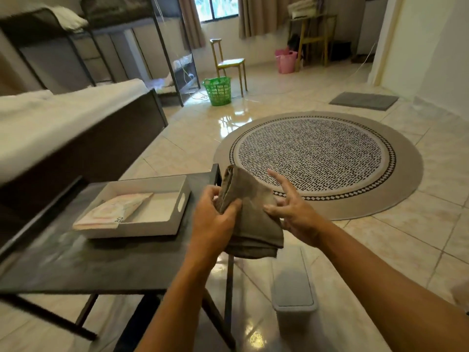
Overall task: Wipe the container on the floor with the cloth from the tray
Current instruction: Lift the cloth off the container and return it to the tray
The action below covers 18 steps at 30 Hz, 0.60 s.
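A folded brown-grey cloth (251, 212) is held up in front of me, above the right end of the dark table (88, 265). My left hand (215, 219) grips its left folded edge. My right hand (291, 209) touches the cloth's right side with thumb and lower fingers, the index finger stretched out. A white tray (181, 199) stands on the table to the left, with a pale folded cloth (111, 212) still in it. The grey lidded container (291, 290) stands on the tiled floor below my hands, right of the table leg.
A round patterned rug (319, 158) lies ahead on the shiny tiles. A bed (63, 128) runs along the left, bunk frames behind it. Farther off stand a green basket (218, 90), a yellow chair (229, 63), pink baskets (286, 60) and a grey mat (364, 100).
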### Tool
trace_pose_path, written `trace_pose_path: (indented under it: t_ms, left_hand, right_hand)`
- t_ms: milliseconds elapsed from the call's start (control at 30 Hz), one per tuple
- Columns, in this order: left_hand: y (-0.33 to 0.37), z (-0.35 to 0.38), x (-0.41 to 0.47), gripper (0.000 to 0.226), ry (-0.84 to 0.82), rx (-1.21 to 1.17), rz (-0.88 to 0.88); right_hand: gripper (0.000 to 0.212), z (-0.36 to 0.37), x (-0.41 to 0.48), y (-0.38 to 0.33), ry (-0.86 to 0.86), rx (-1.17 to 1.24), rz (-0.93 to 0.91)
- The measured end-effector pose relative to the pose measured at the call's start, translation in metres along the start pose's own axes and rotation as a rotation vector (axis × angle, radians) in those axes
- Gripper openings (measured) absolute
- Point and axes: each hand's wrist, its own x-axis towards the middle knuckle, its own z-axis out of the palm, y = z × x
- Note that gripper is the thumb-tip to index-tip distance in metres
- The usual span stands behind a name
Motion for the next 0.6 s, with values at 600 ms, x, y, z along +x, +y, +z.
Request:
trace_pose_path:
  t_ms: [600]
  left_hand:
    - [-0.053,-0.198,0.104,0.014,0.257,0.34,-0.247]
  right_hand:
    - [0.061,0.179,0.14,-0.026,-0.012,-0.915,-0.134]
